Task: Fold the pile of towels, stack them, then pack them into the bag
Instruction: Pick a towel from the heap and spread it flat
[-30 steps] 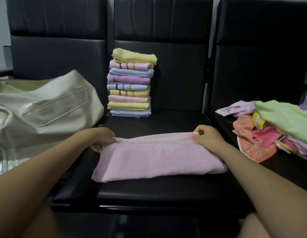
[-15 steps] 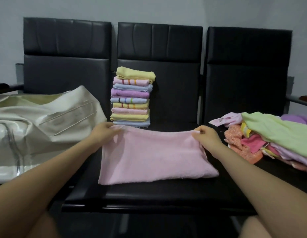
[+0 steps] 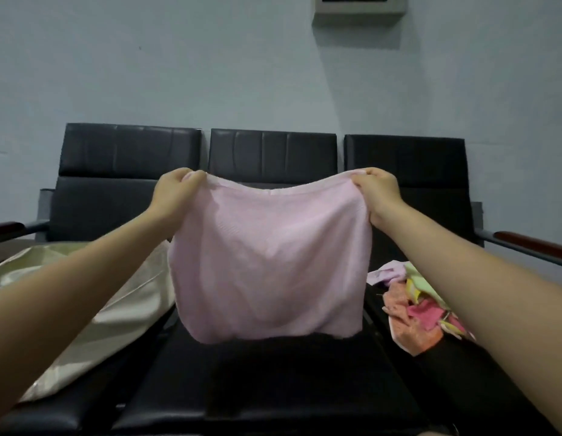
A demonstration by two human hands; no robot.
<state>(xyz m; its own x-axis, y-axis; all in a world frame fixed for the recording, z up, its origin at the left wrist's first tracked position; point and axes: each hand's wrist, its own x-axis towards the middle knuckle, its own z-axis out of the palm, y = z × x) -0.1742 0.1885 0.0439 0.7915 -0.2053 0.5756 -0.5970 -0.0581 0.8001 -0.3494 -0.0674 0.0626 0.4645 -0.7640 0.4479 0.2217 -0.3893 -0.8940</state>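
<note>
I note the pink towel, flat on the bench seat a second ago, now hangs lifted, left hand and right hand pinching its top corners, so this fold is mid-way.

Dim, flat indoor light, soft motion blur throughout, wide-angle bending at the edges, black seats swallowing detail.

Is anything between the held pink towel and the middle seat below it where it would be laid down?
Nothing visible. The pink towel hangs from the left hand and right hand above the bare middle seat; the cream bag and unfolded pile lie to either side.
</note>
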